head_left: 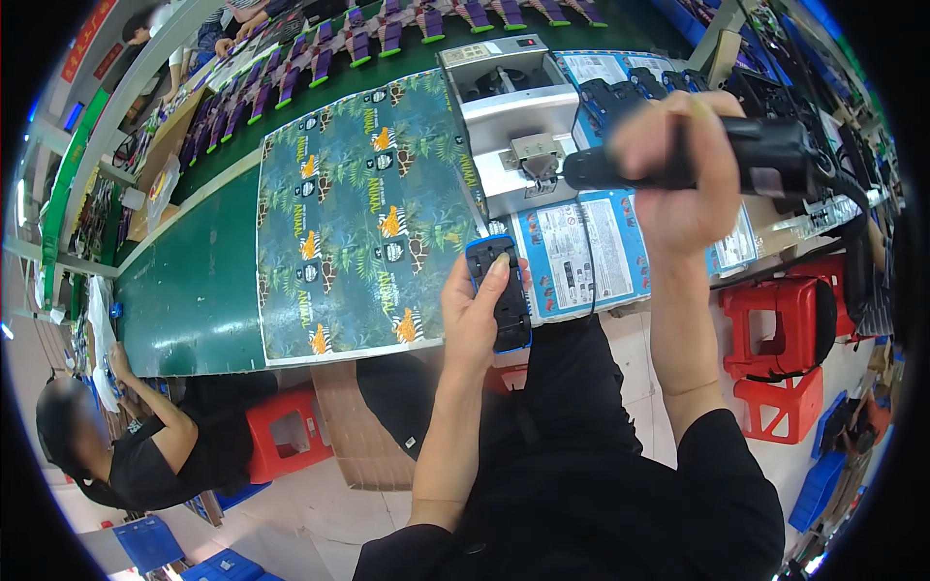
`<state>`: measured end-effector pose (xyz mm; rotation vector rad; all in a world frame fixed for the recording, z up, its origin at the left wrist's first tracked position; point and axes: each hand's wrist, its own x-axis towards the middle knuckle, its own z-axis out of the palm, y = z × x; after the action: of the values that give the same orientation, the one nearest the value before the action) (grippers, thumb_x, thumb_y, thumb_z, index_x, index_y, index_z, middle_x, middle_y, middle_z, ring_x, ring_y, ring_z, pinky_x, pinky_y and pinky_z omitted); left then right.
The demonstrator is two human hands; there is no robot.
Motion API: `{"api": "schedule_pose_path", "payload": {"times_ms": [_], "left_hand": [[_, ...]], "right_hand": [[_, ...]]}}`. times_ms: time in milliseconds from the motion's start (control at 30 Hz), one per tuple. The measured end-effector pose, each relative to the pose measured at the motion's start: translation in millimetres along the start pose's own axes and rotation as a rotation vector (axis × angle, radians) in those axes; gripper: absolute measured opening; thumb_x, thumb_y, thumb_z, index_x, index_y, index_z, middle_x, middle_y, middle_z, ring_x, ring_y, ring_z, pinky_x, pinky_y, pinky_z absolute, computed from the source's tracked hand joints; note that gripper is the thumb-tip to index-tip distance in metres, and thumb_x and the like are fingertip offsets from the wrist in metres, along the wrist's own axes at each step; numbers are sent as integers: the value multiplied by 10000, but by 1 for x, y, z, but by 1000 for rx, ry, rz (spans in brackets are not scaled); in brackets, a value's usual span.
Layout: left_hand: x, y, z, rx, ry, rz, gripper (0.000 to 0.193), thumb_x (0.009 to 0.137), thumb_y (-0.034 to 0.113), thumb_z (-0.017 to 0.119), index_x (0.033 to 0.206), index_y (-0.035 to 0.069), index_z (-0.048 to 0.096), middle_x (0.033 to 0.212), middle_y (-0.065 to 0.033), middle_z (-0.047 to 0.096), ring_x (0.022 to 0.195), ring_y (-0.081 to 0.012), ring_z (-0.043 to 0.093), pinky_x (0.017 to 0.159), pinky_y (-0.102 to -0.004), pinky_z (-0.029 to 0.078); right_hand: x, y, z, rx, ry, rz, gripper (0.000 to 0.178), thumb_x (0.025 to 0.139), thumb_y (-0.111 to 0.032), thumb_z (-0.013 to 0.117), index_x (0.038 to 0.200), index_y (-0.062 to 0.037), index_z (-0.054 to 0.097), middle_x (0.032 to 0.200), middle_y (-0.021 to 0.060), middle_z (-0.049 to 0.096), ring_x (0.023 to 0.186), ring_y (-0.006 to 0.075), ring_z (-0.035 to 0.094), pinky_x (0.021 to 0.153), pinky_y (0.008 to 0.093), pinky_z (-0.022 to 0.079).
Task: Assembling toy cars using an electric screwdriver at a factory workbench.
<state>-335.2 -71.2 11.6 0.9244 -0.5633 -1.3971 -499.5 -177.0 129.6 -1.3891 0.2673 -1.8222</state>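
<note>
My left hand (467, 315) holds a flat black toy car body with a blue rim (512, 322) at the table's front edge, thumb on its dark, recessed face. My right hand (683, 169) is wrapped round a black electric screwdriver (770, 155), held nearly level above the table. The screwdriver's nose points left at the small metal outlet of a silver screw feeder (513, 116). Whether its tip touches the outlet, I cannot tell. The right fingers are partly blurred.
Several black-and-blue parts (620, 97) lie behind my right hand. Printed animal-pattern sheets (349, 223) cover the green table (194, 281). Purple pieces (320, 63) line the far belt. A co-worker (145, 436) sits at the left; red stools (775, 324) stand at right.
</note>
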Motion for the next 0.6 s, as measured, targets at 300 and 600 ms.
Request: {"api": "schedule_pose_path", "payload": {"times_ms": [300, 600], "left_hand": [[11, 4, 5, 49, 18, -35, 232, 947, 207, 662, 1004, -1, 576, 818, -103, 667, 678, -136, 641, 600, -283, 537], [9, -4, -3, 147, -3, 30, 226, 994, 231, 582, 1082, 25, 552, 855, -119, 675, 684, -161, 658, 607, -293, 549]], "right_hand": [[7, 29, 18, -185, -29, -76, 120, 808, -42, 769, 820, -34, 650, 637, 7, 617, 504, 64, 563, 493, 191, 441], [25, 37, 44, -343, -216, 15, 194, 806, -136, 797, 716, -46, 650, 567, -45, 573, 509, 25, 506, 490, 206, 398]]}}
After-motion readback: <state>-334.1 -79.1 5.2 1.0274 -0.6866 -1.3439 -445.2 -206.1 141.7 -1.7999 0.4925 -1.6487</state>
